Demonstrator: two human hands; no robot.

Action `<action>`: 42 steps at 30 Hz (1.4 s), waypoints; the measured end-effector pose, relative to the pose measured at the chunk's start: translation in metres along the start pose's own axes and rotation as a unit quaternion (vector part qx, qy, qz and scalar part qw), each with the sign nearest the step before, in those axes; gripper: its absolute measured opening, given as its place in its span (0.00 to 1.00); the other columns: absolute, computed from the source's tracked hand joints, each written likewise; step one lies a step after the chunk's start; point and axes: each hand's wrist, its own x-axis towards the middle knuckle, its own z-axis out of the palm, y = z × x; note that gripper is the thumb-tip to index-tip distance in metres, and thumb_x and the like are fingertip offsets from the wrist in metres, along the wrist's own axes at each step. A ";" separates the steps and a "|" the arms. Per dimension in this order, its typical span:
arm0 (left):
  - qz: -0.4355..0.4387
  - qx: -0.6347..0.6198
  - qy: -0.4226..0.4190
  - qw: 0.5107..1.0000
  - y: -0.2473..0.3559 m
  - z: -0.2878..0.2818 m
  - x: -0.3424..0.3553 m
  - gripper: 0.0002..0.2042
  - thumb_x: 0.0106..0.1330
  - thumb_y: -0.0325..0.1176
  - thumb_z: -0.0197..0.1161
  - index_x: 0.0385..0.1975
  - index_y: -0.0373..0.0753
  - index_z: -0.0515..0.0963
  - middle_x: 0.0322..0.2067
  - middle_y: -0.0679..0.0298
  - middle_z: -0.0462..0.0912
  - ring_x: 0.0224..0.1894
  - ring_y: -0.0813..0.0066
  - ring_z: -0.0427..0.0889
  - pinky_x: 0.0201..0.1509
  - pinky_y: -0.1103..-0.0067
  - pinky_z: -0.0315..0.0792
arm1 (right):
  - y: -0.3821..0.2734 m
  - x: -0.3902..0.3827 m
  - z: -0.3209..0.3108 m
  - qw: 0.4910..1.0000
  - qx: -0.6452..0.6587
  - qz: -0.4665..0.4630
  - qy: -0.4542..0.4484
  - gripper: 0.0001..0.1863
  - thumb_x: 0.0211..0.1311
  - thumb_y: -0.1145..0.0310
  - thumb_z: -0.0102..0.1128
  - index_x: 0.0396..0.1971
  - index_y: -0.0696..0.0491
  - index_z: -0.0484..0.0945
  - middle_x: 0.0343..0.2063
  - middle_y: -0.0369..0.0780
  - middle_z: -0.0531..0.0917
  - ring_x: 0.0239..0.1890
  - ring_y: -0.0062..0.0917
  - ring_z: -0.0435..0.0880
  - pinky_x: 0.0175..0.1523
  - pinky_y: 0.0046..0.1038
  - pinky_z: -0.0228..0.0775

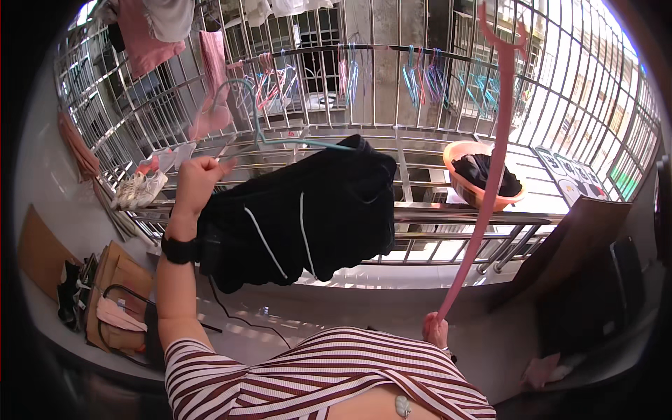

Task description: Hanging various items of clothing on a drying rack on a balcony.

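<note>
All along the far side, a metal grille (544, 80) is curving around the balcony, and laundry is hanging at its upper left, a pink garment (148, 43) among it. Thin coloured hangers (411, 75) are dangling from a rail in the middle. White shoes (140, 190) are sitting on the ledge at the left, and a cardboard box (137, 278) is standing on the floor below. Over at the right, an orange basin (465, 192) is resting on the ledge with dark cloth (481, 172) heaped inside, while a brown board (570, 238) is leaning lower down. A pink forked pole (491, 183) is slanting upward, its shaft crossing in front of the basin and blocking part of it from view. The black garment (336, 210), with two white cords, is hanging in the air before the railing (420, 213), covering a stretch of it; a green hanger (297, 141) is showing at its top edge.

The left hand (200, 175) is curling its fingers together at the garment's upper left corner; I cannot tell what it is pinching, if anything. The right hand (435, 329), low by the striped shirt (336, 364), is wrapping its fingers around the pole's lower end.
</note>
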 end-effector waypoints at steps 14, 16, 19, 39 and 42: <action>0.114 -0.105 -0.059 0.986 0.119 0.040 0.110 0.21 0.49 0.49 0.65 0.08 0.40 0.68 0.11 0.75 0.61 0.15 0.88 0.57 0.19 0.86 0.50 | -0.008 -0.025 0.005 0.914 -0.383 -0.097 0.090 0.21 0.50 0.53 0.58 0.14 0.55 0.69 0.10 0.44 0.71 0.15 0.40 0.73 0.19 0.33 0.63; 0.087 -0.125 -0.088 0.984 0.130 0.046 0.117 0.22 0.48 0.50 0.66 0.08 0.40 0.68 0.10 0.75 0.61 0.14 0.87 0.57 0.19 0.87 0.50 | -0.012 -0.025 0.003 0.913 -0.377 -0.107 0.113 0.21 0.50 0.54 0.59 0.14 0.56 0.68 0.10 0.45 0.71 0.15 0.40 0.73 0.20 0.33 0.62; 0.103 -0.141 -0.102 0.979 0.146 0.051 0.125 0.23 0.45 0.51 0.67 0.09 0.38 0.70 0.12 0.73 0.64 0.16 0.86 0.59 0.21 0.85 0.54 | -0.014 -0.024 0.001 0.901 -0.388 -0.141 0.133 0.20 0.50 0.53 0.59 0.15 0.56 0.68 0.10 0.44 0.70 0.15 0.40 0.72 0.20 0.33 0.62; 0.501 -0.014 0.284 0.817 0.231 0.103 0.088 0.14 0.48 0.31 0.63 0.34 0.37 0.69 0.35 0.56 0.70 0.40 0.58 0.69 0.46 0.72 0.62 | -0.062 0.009 0.035 0.924 -0.268 -0.185 0.200 0.15 0.45 0.60 0.65 0.17 0.56 0.74 0.08 0.41 0.70 0.12 0.26 0.71 0.20 0.26 0.62; 0.407 -0.290 -0.019 0.866 0.208 0.146 -0.009 0.19 0.50 0.34 0.63 0.40 0.36 0.65 0.36 0.61 0.69 0.39 0.76 0.69 0.40 0.80 0.65 | -0.096 0.027 0.041 0.915 -0.271 -0.204 0.218 0.15 0.45 0.61 0.65 0.15 0.57 0.72 0.08 0.41 0.69 0.11 0.26 0.69 0.19 0.27 0.61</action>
